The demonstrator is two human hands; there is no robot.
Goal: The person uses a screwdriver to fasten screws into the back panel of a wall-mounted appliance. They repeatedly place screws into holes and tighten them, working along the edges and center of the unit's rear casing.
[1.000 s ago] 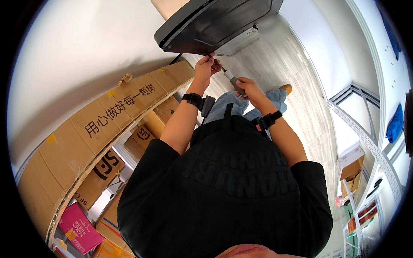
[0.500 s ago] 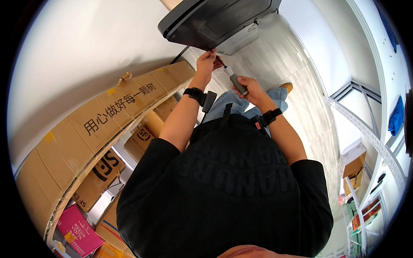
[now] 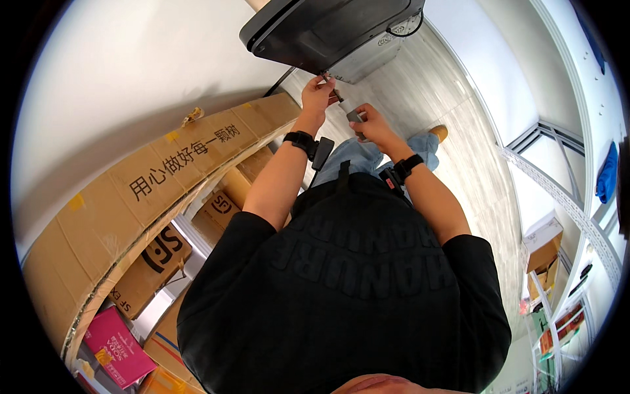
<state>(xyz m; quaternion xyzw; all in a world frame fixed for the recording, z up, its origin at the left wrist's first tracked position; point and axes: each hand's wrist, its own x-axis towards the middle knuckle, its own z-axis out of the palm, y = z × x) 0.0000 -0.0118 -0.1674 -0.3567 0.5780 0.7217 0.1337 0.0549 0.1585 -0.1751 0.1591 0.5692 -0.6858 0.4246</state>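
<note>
I log the right hand [image 3: 371, 123] at one o'clock, fingers wrapped around the grey-handled tool [image 3: 354, 117], its shaft [image 3: 340, 98] pointing toward eleven. The left hand [image 3: 315, 96], at twelve, curls beside that shaft, below the black panel [image 3: 328, 34]; whether its fingertips grip, I cannot tell. I judge straight alignment and gradual pressure advisable.

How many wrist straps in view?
2: black left strap, just behind the left hand; black right strap, just behind the right hand, which grips a grey handle.
</note>
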